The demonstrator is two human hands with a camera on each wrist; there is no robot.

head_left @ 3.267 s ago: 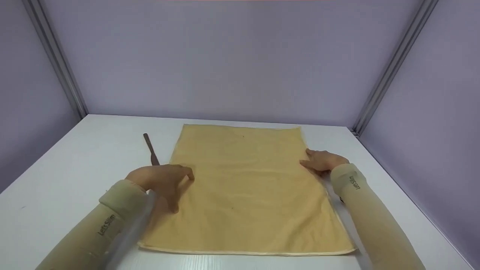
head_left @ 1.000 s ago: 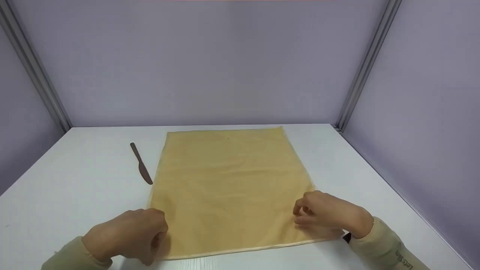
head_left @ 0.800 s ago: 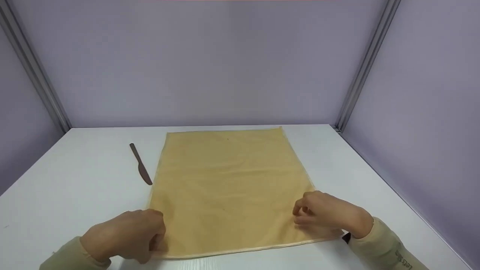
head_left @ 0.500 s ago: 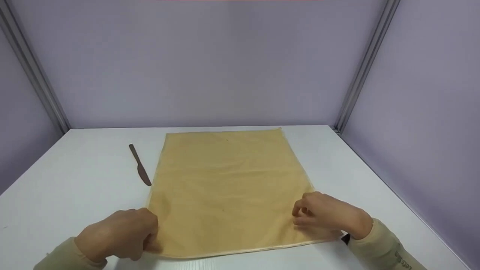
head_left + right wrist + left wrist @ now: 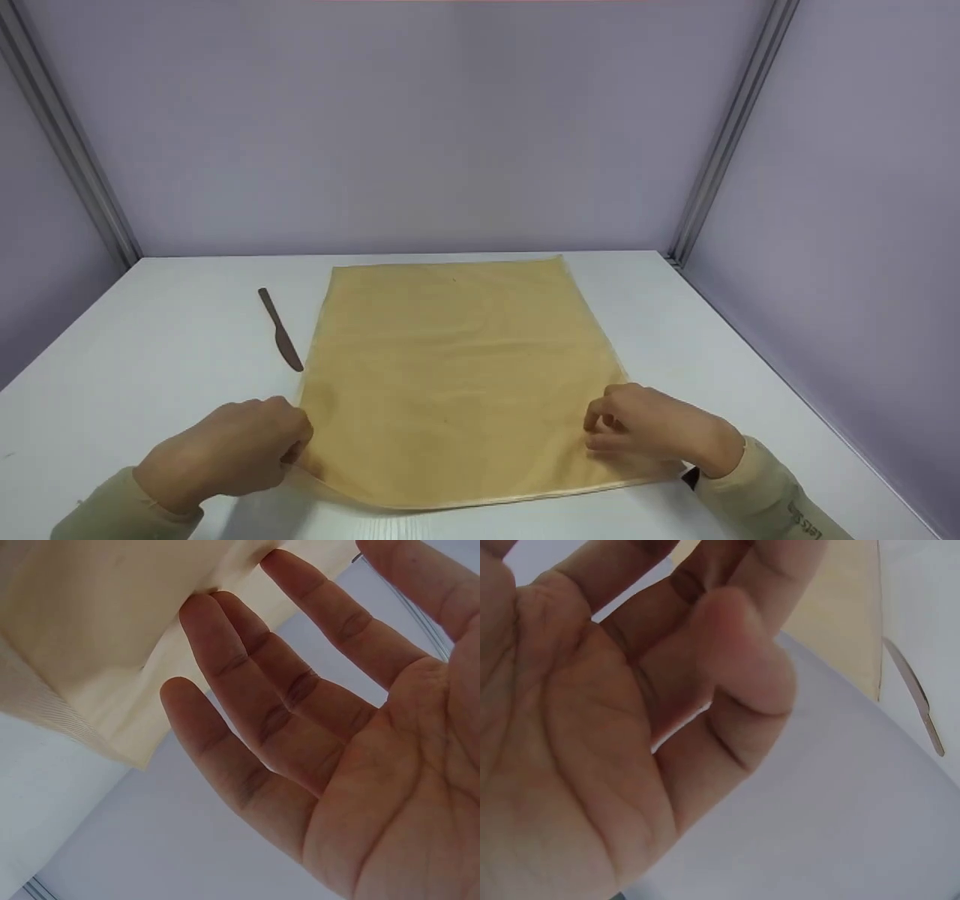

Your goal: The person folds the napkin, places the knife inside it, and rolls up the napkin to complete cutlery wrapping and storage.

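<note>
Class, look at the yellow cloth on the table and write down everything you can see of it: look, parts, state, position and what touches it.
The yellow cloth is a tan-yellow woven rectangle with a paler hemmed border, spread nearly flat on the white table, faintly creased. Its near left corner is lifted slightly, pinched by the left hand. The right hand rests at its near right corner; the grip is unclear. A brown knife lies just off its left edge.

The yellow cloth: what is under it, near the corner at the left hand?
Under the yellow cloth lies the white table. The left hand pinches the near corner, raised slightly, showing only table beneath. Anything under the flat middle is covered.
</note>
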